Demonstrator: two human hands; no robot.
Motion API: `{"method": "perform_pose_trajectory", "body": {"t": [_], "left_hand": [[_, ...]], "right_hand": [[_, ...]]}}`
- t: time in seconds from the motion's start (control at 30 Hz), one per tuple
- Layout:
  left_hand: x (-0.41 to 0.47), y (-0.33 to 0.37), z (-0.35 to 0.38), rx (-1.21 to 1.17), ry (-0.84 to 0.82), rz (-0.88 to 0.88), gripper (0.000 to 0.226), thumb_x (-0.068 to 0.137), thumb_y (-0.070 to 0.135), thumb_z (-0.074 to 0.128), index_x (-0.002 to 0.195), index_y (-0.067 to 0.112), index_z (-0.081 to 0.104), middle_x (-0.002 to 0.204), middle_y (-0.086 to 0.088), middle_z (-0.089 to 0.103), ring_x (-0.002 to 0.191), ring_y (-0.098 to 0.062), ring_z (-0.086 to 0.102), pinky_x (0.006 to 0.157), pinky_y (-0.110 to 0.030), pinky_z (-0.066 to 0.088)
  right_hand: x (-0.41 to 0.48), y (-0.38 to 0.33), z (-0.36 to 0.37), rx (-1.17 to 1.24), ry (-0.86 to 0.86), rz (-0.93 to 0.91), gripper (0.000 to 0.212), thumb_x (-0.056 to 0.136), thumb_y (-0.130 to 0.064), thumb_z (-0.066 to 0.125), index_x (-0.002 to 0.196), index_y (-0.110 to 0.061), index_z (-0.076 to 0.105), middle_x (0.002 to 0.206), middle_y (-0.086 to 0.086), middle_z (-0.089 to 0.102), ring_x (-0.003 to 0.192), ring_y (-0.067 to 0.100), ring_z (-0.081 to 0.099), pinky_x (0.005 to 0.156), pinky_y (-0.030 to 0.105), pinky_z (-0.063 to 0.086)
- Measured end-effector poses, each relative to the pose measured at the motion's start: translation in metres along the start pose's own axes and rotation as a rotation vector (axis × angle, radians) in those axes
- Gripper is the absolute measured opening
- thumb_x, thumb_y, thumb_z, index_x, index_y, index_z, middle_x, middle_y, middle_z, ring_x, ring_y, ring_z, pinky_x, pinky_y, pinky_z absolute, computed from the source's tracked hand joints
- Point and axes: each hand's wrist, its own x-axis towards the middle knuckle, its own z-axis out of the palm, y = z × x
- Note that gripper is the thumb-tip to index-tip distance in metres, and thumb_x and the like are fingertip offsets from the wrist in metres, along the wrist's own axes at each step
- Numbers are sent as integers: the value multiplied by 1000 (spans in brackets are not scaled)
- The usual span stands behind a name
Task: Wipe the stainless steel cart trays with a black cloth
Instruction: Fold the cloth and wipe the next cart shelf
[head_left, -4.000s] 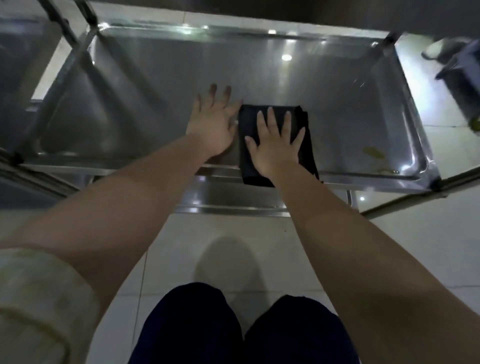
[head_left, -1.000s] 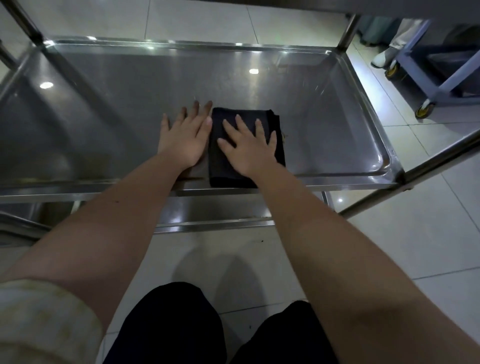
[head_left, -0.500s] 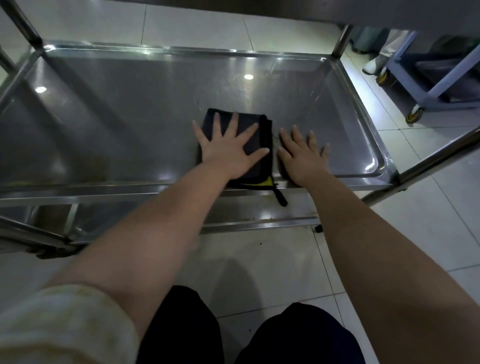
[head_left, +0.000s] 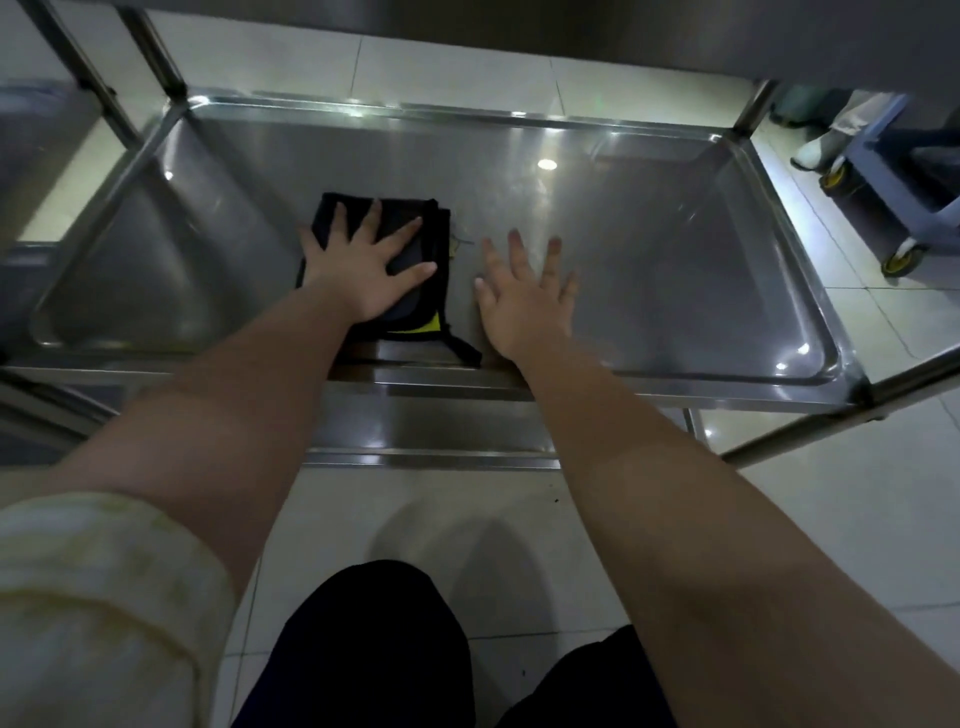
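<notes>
Fingers spread: left hand (head_left: 358, 278) presses black cloth (head_left: 435, 236), partly hiding it; right hand (head_left: 524, 306) blurred, over tray (head_left: 685, 260).

Left hand (head_left: 363, 275) hides much of black cloth (head_left: 440, 260)

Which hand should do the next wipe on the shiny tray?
Left, probably. The left hand lies flat on the black cloth with fingers spread, ready to push it. The right hand rests on the bare tray beside the cloth, not touching it.
</notes>
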Motion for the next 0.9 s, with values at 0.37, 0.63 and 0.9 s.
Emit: {"method": "perform_pose_trajectory", "body": {"t": [0.37,0.63,0.9], "left_hand": [[-61,-5,17,-18,-61,97,93,59,102,2,143,64,-7,164,9,-13,149,-31,-15,110,-63,-15],[-56,-125,-3,17,-10,-95,92,60,101,4,144,64,-5,165,7,-6,150,-33,-8,113,-65,0],[-61,-116,-8,-7,-40,-89,88,66,96,9,145,61,-6,165,6,-11,149,-35,-13,114,-67,1]], "right_hand": [[6,-7,10,-40,-44,63,56,99,-58,10,153,-46,1,164,-12,-7,148,36,-12,110,65,-11],[3,-21,7,-98,-35,96,60,95,-64,12,152,-47,1,164,-9,-4,148,41,-8,109,71,-11],[1,-95,21,-105,-96,-20,58,94,-67,6,147,-54,-11,163,-11,-10,148,39,-11,104,74,-9]]}}
